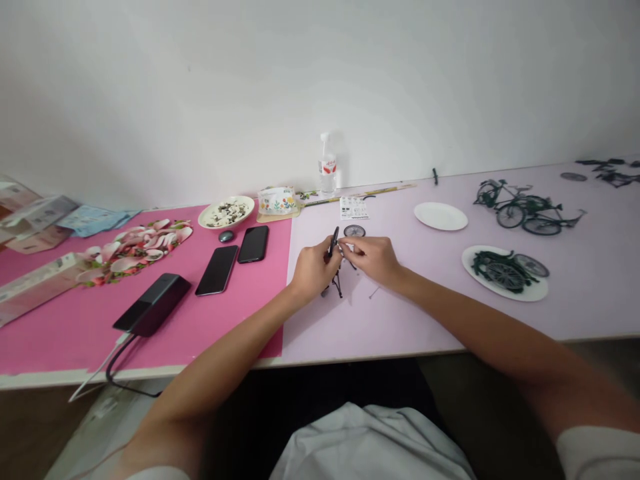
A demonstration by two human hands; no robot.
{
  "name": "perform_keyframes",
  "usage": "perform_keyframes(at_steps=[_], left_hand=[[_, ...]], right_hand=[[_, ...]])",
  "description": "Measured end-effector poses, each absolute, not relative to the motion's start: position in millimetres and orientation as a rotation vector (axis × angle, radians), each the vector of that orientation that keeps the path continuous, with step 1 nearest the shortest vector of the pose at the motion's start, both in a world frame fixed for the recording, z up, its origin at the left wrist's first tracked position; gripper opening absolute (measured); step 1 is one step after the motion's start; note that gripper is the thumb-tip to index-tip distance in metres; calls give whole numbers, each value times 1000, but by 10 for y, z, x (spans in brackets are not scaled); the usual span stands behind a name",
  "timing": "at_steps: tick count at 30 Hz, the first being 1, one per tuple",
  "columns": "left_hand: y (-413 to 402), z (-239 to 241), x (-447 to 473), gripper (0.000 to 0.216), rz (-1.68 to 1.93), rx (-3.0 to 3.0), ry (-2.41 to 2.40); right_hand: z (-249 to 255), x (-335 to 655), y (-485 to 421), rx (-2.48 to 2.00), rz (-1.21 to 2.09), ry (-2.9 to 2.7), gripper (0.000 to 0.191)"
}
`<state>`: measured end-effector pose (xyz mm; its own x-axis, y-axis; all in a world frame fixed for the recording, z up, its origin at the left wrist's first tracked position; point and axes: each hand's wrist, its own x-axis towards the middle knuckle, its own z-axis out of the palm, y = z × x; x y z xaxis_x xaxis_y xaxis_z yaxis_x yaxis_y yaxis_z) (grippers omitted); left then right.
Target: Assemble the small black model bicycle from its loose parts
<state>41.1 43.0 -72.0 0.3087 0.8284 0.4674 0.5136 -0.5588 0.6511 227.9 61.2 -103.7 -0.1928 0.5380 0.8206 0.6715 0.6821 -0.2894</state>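
Your left hand [315, 270] pinches a steeply tilted black part [334, 240] just left of your right hand [374, 257], whose grip is unclear.

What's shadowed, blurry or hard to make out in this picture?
In the head view, the bottle casts a soft shadow on the wall; also in the head view, the right forearm blurs toward the picture's edge, as do the boxes at far left; again there, detail at the right hand's fingertips is too small to tell.

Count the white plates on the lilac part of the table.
2. One white plate lies toward the wall; the other, further right, holds dark bicycle parts.
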Motion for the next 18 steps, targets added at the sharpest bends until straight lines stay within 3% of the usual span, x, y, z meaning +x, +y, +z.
perform_keyframes(at_steps=[4,10,18], left_hand=[[418,-712,420,23,1149,2169,1183],[406,-672,433,29,1131,2093,1190],[411,-662,439,29,1087,1978,1164]], right_hand=[[-1039,2306,653,-863,-376,-1883,24],[-1024,2321,658,-850,-448,-1938,23],[-1029,2310,630,-1062,-61,-1919,30]])
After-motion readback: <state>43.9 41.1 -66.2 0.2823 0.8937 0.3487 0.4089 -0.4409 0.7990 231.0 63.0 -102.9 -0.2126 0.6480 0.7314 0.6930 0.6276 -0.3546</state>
